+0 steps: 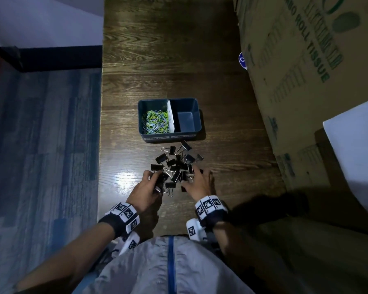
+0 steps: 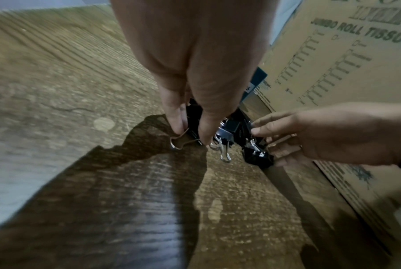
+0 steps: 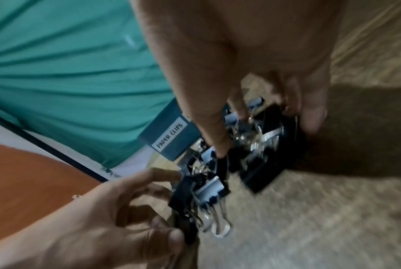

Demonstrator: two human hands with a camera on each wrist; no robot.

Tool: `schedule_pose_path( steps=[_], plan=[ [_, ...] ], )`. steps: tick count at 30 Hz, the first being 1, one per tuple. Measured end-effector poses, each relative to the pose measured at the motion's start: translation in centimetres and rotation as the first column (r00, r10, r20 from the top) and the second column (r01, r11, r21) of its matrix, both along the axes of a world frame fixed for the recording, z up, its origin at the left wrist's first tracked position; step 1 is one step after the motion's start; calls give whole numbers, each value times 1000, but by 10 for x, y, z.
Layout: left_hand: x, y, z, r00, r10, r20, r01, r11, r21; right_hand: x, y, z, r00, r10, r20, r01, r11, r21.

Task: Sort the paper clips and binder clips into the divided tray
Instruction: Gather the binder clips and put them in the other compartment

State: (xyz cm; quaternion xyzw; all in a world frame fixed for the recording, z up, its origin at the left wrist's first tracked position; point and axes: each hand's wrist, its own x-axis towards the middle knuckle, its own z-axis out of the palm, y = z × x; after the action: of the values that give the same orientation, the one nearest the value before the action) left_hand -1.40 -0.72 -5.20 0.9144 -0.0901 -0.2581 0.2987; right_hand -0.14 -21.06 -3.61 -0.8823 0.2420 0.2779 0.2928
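clips could spill from here: both hands crowd the tangled heap of binder clips (image 1: 175, 166) at lower centre of the head view, and hooked wire handles may drag extras over the table (image 1: 136, 60) edge or into the paper clips (image 1: 155, 123) in the tray (image 1: 168, 139)'s left half. the left hand (image 1: 146, 190) curls round a few clips, pinching one. the right hand (image 1: 197, 184) has fingers bent into the heap, gripping clips; the tray's right half sits bare just above.

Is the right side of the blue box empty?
Empty. The right compartment shows only bare blue floor; the binder clips all lie outside on the table.
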Motion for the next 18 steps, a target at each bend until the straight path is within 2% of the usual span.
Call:
schedule_pose_path(
  steps=[2, 3, 5, 7, 9, 11, 14, 16, 18],
  plan=[
    [1, 4, 3, 999, 49, -11, -50, 997, -62, 1, -3, 2, 999, -25, 25, 24, 998, 64],
    [3, 7, 6, 998, 68, -2, -67, 996, -58, 3, -8, 3, 999, -1, 52, 1, 1000, 13],
    [8, 14, 12, 995, 93, 47, -94, 995, 19, 11, -20, 4, 993, 81, 91, -70, 990, -120],
    [18, 18, 14, 993, 96, 69, -104, 988, 116, 28, -27, 1, 990, 102, 101, -92, 990, -104],
    [32, 17, 12, 1000, 14, 7, -15, 974, 227, 49, -29, -3, 985, 150, 80, -148, 989, -29],
    [45, 12, 9, 991, -114, -77, 133, 936, 327, 66, -25, -6, 960, 280, 26, -279, 960, -14],
    [60, -2, 10, 967, -221, -123, 252, 881, 401, 79, -12, -6, 856, 514, -58, -517, 855, -52],
    [69, -10, 10, 958, -268, -102, 285, 854, 435, 77, -3, -4, 750, 654, -96, -661, 746, -80],
    [78, -16, 8, 946, -309, -93, 317, 834, 452, 69, 4, -5, 665, 736, -123, -746, 657, -103]
  ],
)
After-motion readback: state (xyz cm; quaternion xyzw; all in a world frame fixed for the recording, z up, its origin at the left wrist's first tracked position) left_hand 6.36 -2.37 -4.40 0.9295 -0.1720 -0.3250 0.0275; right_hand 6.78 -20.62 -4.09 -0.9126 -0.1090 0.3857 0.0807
